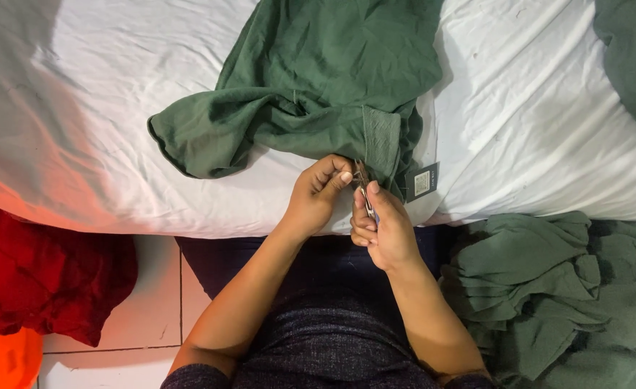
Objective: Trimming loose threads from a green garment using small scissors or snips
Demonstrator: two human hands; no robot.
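A green garment [318,79] lies spread and crumpled on a white bed sheet [87,122]. My left hand [319,191] pinches the garment's lower edge near a ribbed cuff [381,140]. Held in my right hand [380,229] is a small metal tool [363,189], like little clippers, with its tip at the fabric edge. A dark hang tag [422,181] dangles from the garment just right of my hands.
A pile of similar green garments [548,288] sits at the lower right, and another green piece [631,57] lies at the upper right. Red cloth [44,274] lies on the tiled floor [152,310] at the lower left.
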